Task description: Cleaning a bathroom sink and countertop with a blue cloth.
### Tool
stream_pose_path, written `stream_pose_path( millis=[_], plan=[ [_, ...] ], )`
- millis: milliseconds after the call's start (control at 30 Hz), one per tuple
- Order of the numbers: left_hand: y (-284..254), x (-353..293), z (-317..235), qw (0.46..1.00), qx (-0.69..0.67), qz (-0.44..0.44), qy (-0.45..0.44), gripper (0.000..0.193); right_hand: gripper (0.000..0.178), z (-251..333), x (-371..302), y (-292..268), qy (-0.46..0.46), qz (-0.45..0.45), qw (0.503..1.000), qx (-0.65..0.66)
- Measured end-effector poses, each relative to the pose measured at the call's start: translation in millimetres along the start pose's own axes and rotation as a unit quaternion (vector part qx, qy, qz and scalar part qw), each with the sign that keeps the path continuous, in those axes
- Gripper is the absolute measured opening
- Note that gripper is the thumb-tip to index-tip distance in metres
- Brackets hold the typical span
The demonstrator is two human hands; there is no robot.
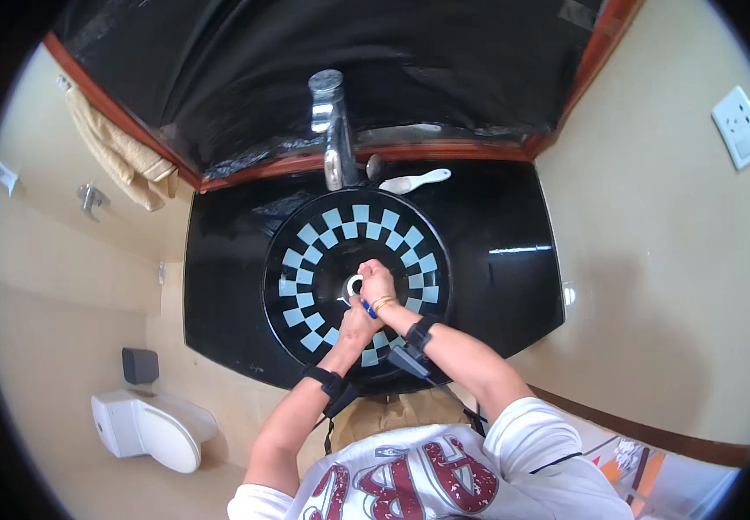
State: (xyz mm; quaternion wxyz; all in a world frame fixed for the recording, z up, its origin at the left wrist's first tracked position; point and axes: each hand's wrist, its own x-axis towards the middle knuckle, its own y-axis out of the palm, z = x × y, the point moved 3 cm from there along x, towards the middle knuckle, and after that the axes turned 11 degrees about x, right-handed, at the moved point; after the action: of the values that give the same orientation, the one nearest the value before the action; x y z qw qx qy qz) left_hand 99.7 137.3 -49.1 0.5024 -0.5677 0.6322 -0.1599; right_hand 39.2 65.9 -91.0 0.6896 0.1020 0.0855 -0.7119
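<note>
While the black worktop [505, 234] carries everything, the checkered basin [292, 258] takes up its middle, reaching toward the front edge. The tap [337, 139] stands behind it, near the worktop's back edge; no running water can be made out. Over the basin's middle, the left hand [359, 326] and right hand [376, 284] are together, the left against the right wrist, the right with its fingers curled; whether either is clamped on anything, I cannot tell. Right of the tap, a white brush [415, 181] lies near the back edge, out of both hands. A pale ring [349, 287] shows just beside the right hand, and a small blue thing [370, 309] where the hands meet. The work looks under way; nothing shows how much is done or left.
</note>
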Motion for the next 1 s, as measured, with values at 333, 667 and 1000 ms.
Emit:
stream_pose_path(
  millis=[333,667,1000],
  plan=[
    [10.0,-8.0,36.8,0.99,0.093,-0.098,0.044,0.061,0.025,7.1,-34.3,10.0,0.003,-0.066,0.995,-0.074],
    [-47.2,-57.6,54.8,0.988,-0.127,0.003,0.088,0.05,0.047,19.5,-81.2,4.7,0.07,0.067,0.991,-0.093],
    [-15.6,-138.6,106.4,0.847,-0.529,-0.038,0.016,0.035,0.026,24.6,-198.6,-7.3,0.092,0.083,0.983,0.136]
  ],
)
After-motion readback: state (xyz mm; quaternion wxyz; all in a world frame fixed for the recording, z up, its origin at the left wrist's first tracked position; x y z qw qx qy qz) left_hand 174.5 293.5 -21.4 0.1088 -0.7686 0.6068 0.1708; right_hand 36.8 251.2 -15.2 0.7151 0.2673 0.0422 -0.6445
